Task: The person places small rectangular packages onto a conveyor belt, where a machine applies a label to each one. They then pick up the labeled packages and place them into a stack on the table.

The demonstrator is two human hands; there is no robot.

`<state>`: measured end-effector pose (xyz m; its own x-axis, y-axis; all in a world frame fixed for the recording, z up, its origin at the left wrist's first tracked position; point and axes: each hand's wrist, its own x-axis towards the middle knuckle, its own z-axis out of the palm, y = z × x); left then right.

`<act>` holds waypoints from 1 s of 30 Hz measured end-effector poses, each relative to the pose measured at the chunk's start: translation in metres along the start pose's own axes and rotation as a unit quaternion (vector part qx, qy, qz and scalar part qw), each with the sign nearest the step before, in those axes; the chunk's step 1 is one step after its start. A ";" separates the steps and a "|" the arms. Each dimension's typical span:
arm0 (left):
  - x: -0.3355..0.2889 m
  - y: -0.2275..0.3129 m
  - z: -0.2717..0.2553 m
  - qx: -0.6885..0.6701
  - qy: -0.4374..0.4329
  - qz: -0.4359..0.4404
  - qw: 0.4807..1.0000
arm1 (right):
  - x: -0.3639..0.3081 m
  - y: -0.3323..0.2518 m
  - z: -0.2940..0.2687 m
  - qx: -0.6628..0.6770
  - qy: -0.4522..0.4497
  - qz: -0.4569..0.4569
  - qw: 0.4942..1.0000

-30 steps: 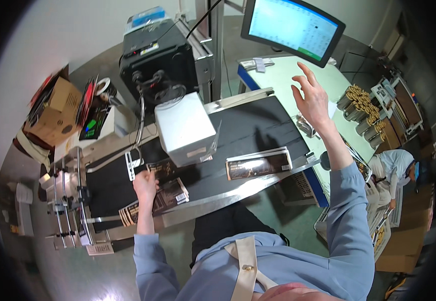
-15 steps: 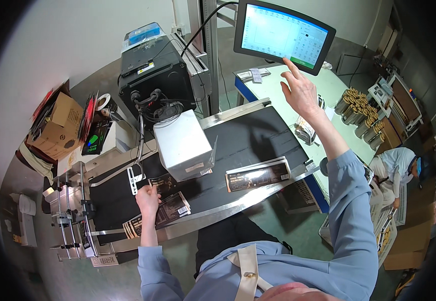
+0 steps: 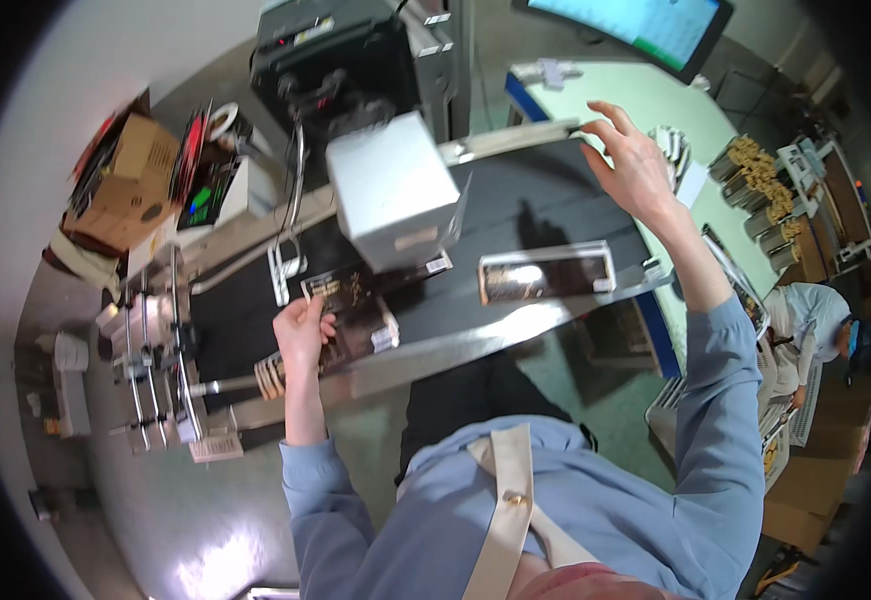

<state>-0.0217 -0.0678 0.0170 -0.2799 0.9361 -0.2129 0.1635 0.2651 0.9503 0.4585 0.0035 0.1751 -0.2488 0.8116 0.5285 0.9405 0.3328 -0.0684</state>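
Note:
My left hand (image 3: 300, 337) is over the left part of a black conveyor belt (image 3: 545, 200). Its thumb and finger are pinched at the near left edge of a flat black printed packet (image 3: 343, 283), whose far part runs beneath a white box-shaped housing (image 3: 393, 190). Under and beside that hand lie more black packets (image 3: 363, 332), overlapping near the belt's front rail. A separate stack of black packets (image 3: 545, 275) rests farther right on the belt. My right hand (image 3: 635, 172) hovers above the belt's far right corner, fingers apart and holding nothing.
A tablet screen (image 3: 645, 25) stands at the far right. Behind the belt is a black machine (image 3: 335, 70) with cables. Metal rods (image 3: 150, 350) frame the left end. A pale green table (image 3: 655, 95) bears metal canisters (image 3: 755, 180). Another person (image 3: 810, 320) bends at right.
My right hand has come away from the screen, down toward the belt. My left hand stays at the packet, which now reaches further under the housing. The whole view has shifted.

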 end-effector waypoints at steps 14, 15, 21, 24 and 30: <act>-0.076 -0.048 -0.109 0.362 0.143 0.002 0.921 | -0.132 -0.027 0.060 0.115 -0.264 0.101 0.952; -0.083 -0.031 -0.096 0.402 0.189 0.070 0.893 | -0.133 -0.028 0.060 0.112 -0.271 0.107 0.950; -0.097 0.021 0.040 0.275 0.143 0.379 0.872 | -0.146 -0.026 0.069 0.123 -0.283 0.132 0.942; -0.090 0.025 0.124 0.311 0.012 0.367 0.877 | -0.144 -0.030 0.069 0.123 -0.288 0.146 0.938; -0.081 0.011 0.211 0.358 -0.030 0.337 0.870 | -0.147 -0.029 0.073 0.115 -0.278 0.137 0.944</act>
<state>0.2027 -0.0922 -0.0029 0.1545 0.9392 0.3067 0.8248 -0.2935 0.4832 0.4510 -0.0905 0.0376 -0.1473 0.9874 -0.0578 0.9276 0.1176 -0.3545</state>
